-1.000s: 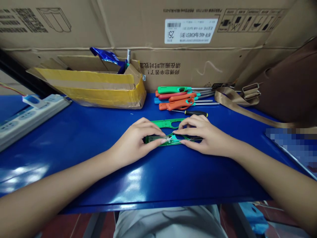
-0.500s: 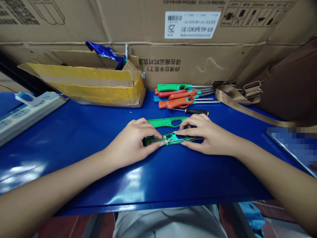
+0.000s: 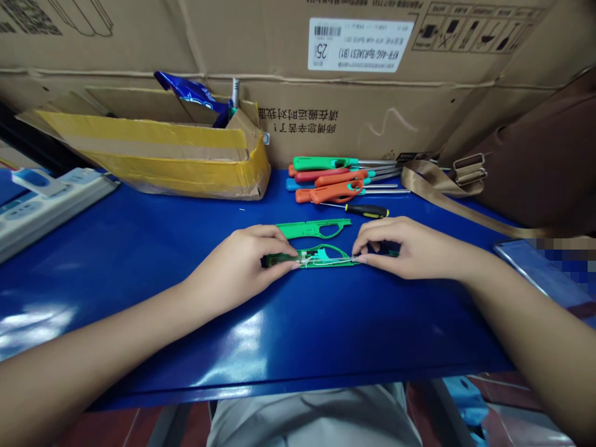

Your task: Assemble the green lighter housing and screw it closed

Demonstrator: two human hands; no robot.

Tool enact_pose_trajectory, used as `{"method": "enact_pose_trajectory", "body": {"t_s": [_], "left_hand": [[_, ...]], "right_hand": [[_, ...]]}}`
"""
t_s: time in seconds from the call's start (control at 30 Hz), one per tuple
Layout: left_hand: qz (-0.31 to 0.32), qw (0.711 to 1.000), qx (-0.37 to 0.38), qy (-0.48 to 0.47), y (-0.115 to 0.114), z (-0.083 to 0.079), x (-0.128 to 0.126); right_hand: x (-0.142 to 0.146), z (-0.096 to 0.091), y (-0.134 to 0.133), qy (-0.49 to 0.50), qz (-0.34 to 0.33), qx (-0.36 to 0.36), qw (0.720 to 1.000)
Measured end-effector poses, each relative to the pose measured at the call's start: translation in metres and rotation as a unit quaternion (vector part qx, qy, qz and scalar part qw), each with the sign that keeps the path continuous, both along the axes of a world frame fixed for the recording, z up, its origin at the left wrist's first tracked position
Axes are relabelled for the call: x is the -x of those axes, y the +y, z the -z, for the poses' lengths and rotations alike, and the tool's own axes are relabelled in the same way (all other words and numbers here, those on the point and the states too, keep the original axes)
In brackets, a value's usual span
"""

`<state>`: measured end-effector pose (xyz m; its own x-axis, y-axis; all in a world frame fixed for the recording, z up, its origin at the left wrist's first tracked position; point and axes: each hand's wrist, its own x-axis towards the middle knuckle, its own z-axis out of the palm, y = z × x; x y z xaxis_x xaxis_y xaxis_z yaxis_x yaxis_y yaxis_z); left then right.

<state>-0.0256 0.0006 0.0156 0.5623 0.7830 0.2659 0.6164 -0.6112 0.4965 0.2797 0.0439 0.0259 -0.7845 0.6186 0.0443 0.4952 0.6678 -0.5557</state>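
Both my hands are down on the blue bench [image 3: 298, 335], near its middle, working one piece. My left hand [image 3: 242, 264] pinches the left end of the open green lighter half [image 3: 321, 256], thumb and fingertips closed on it where a small white part sits. My right hand [image 3: 410, 248] pinches its right end, fingers curled over the top. The piece lies flat, lengthwise across the bench, insides facing up.

Just behind it, toward the back edge, lies the loose green cover shell [image 3: 313, 228], touching neither hand. Further back, a black-handled screwdriver [image 3: 363, 211], then a stack of finished lighters [image 3: 335, 180] in green, red, blue and orange, nozzles pointing right.

At the back left corner sits a taped cardboard box [image 3: 153, 155] with a blue bag [image 3: 195, 96] poking out. A white power strip [image 3: 41, 198] runs along the left edge. On the right, a tan strap [image 3: 447, 192] trails from a brown bag [image 3: 540, 155]. Big cardboard sheet [image 3: 372, 93] along the back.
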Motion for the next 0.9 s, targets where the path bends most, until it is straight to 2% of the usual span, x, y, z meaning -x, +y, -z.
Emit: {"method": "enact_pose_trajectory", "body": {"t_s": [0.1,0.2,0.5,0.67,0.9], "left_hand": [[0.005,1.000,-0.006,-0.005,0.000,0.001,0.000],[0.008,1.000,-0.014,-0.001,0.000,0.002,0.000],[0.014,1.000,-0.011,0.008,-0.003,0.000,-0.001],[0.026,0.999,-0.020,-0.002,-0.001,0.001,-0.001],[0.030,0.999,-0.026,-0.006,0.000,0.002,-0.001]], "right_hand": [[0.000,0.001,0.001,-0.005,0.016,0.043,0.999],[0.000,0.002,0.000,0.007,0.026,0.045,0.999],[0.000,-0.003,-0.004,0.003,0.023,-0.028,0.999],[0.001,-0.002,-0.004,0.009,0.004,-0.040,0.999],[0.001,-0.004,-0.010,-0.062,0.010,-0.096,0.993]]}}
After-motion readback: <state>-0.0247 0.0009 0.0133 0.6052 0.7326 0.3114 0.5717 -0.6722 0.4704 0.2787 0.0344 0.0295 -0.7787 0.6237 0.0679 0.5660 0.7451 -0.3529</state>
